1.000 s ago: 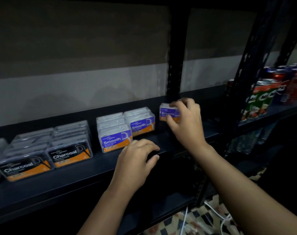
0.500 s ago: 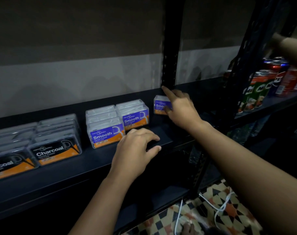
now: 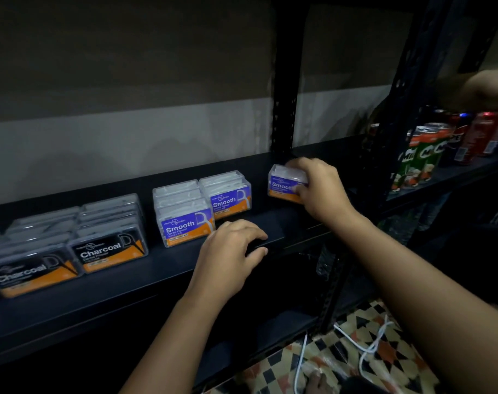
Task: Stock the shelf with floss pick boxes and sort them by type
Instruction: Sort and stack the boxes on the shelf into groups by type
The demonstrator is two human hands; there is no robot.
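Observation:
On the black shelf [image 3: 122, 282] stand two rows of clear Charcoal floss pick boxes [image 3: 111, 248] at the left and two rows of purple Smooth floss pick boxes [image 3: 185, 223] in the middle. My right hand [image 3: 319, 189] grips a single Smooth box [image 3: 280, 182] to the right of those rows, close to the black upright post [image 3: 284, 81]. My left hand [image 3: 230, 254] rests curled on the shelf's front edge, holding nothing.
A neighbouring shelf at the right holds several drink cans [image 3: 424, 155]. Another person's arm [image 3: 486, 89] reaches in at the upper right. White cables [image 3: 364, 348] lie on the patterned floor tiles below, next to a foot [image 3: 316, 383].
My right hand went from poking the single Smooth box with a finger to gripping it around its right side. The left hand stayed put.

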